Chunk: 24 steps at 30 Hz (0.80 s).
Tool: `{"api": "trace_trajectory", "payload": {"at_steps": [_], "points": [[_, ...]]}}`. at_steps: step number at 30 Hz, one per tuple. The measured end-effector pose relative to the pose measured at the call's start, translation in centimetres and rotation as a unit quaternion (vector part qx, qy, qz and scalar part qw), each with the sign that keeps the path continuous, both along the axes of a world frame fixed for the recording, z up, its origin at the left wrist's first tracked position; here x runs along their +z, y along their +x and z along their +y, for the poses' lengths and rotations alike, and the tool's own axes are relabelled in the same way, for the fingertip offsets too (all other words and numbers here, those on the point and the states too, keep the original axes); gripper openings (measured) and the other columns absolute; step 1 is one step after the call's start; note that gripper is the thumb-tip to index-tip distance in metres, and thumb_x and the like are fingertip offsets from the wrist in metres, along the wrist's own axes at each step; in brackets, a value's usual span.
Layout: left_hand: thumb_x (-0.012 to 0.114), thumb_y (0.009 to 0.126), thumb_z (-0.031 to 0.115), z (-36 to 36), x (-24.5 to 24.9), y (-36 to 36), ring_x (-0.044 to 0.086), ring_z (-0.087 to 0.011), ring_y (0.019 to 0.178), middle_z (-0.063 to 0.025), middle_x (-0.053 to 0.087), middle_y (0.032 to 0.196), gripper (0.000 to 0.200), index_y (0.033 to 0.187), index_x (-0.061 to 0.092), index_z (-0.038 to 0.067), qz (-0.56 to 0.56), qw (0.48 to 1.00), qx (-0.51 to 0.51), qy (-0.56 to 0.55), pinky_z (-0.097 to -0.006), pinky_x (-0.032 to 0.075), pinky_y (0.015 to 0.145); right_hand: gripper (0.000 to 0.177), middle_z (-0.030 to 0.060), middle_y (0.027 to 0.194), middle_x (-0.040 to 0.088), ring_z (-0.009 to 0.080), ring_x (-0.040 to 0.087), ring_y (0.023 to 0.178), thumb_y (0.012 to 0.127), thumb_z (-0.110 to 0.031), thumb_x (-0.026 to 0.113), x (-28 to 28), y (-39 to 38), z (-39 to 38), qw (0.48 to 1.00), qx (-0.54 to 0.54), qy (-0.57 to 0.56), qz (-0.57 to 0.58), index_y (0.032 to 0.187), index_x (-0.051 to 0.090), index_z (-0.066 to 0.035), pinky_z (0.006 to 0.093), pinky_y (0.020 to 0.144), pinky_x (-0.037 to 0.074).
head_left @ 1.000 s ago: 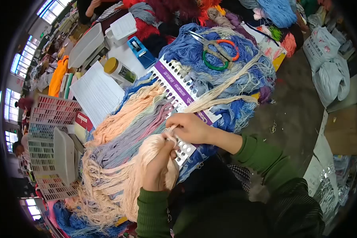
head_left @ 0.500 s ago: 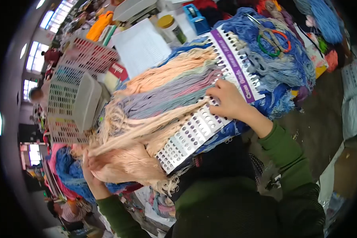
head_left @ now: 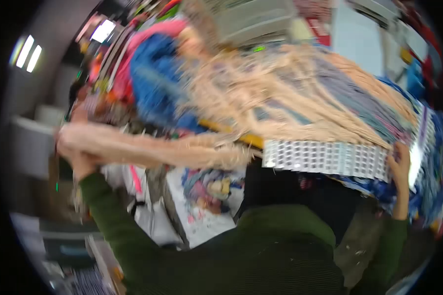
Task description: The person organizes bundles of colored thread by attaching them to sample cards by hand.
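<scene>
Far out to the left, my left hand (head_left: 79,158) is closed around a thick skein of pale peach thread (head_left: 157,147). The skein stretches sideways to its frayed end near the middle, and motion blurs it. At the right, my right hand (head_left: 401,161) has its fingers bent over the end of a white perforated thread card (head_left: 325,158). Peach strands (head_left: 344,118) run from the card across the table, beside lilac and grey strands (head_left: 342,78). A second card with a purple stripe (head_left: 424,123) lies just beyond that hand.
Blue yarn (head_left: 155,73) hangs at the left of the table beside pink yarn (head_left: 170,28). A pale plastic bin (head_left: 253,19) stands at the back near a paper sheet (head_left: 358,37). Below the table edge lies a printed white bag (head_left: 202,221).
My left hand has swung outward to the left, drawing the peach skein off the table pile. The view has turned left. My right hand stays at the card's end.
</scene>
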<state>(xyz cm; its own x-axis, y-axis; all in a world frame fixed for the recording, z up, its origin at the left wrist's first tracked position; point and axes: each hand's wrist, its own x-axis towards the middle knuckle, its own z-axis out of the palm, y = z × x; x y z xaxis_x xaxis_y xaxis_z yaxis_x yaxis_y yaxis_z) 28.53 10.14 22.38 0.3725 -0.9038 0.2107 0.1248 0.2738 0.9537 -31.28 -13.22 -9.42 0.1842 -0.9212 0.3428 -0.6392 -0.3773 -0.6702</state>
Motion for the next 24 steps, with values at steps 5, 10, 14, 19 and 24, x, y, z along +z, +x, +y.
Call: {"api": "trace_trajectory", "payload": {"at_steps": [5, 10, 14, 19, 24], "points": [[0.040, 0.085, 0.020, 3.2, -2.3, 9.3, 0.051, -0.0116, 0.056, -0.0024, 0.053, 0.067, 0.027, 0.098, 0.048, -0.002, 0.222, 0.969, 0.076, -0.074, -0.0236, 0.041, 0.057, 0.021, 0.0031, 0.075, 0.037, 0.0130, 0.036, 0.065, 0.065, -0.006, 0.052, 1.5, 0.8, 0.0, 0.995, -0.017, 0.096, 0.028, 0.085, 0.047, -0.002, 0.0228, 0.059, 0.031], [0.039, 0.085, 0.015, 1.1, -3.1, 6.6, 0.038, -0.0029, 0.038, 0.0051, 0.039, 0.046, 0.020, 0.088, 0.048, -0.002, 0.368, 0.924, -0.054, -0.094, -0.0163, 0.032, 0.042, 0.018, 0.0037, 0.075, 0.037, 0.0143, 0.036, 0.063, 0.066, -0.005, 0.051, 2.6, 1.0, -0.3, 0.992, 0.016, 0.098, 0.078, 0.083, 0.046, -0.003, 0.0229, 0.058, 0.031], [0.038, 0.085, 0.016, -3.8, -5.3, 1.0, 0.037, -0.0039, 0.037, 0.0023, 0.042, 0.052, 0.021, 0.089, 0.047, -0.003, 0.381, 0.915, -0.095, -0.094, -0.0165, 0.033, 0.038, 0.027, 0.0093, 0.077, 0.043, 0.0225, 0.044, 0.074, 0.061, -0.017, 0.056, 3.2, 0.8, -0.9, 0.984, 0.019, 0.090, 0.150, 0.081, 0.048, -0.002, 0.0297, 0.066, 0.036], [0.039, 0.085, 0.016, -15.0, -10.9, -14.9, 0.037, -0.0033, 0.042, -0.0011, 0.047, 0.075, 0.014, 0.087, 0.045, 0.004, 0.524, 0.802, -0.282, 0.059, -0.0194, 0.036, 0.040, 0.029, 0.0106, 0.071, 0.043, 0.0267, 0.044, 0.070, 0.053, -0.024, 0.059, 4.3, 0.4, -2.0, 0.977, 0.090, 0.012, 0.191, 0.070, 0.046, -0.004, 0.0344, 0.060, 0.035], [0.048, 0.077, 0.004, -21.6, -16.5, -31.1, 0.033, -0.0028, 0.042, -0.0002, 0.048, 0.062, 0.008, 0.084, 0.050, 0.001, 0.278, 0.839, -0.378, 0.276, -0.0149, 0.029, 0.039, 0.029, 0.0076, 0.075, 0.045, 0.0253, 0.046, 0.075, 0.053, -0.027, 0.062, 4.4, -0.1, -1.5, 0.986, 0.072, 0.027, 0.147, 0.071, 0.049, -0.008, 0.0344, 0.063, 0.037]]}}
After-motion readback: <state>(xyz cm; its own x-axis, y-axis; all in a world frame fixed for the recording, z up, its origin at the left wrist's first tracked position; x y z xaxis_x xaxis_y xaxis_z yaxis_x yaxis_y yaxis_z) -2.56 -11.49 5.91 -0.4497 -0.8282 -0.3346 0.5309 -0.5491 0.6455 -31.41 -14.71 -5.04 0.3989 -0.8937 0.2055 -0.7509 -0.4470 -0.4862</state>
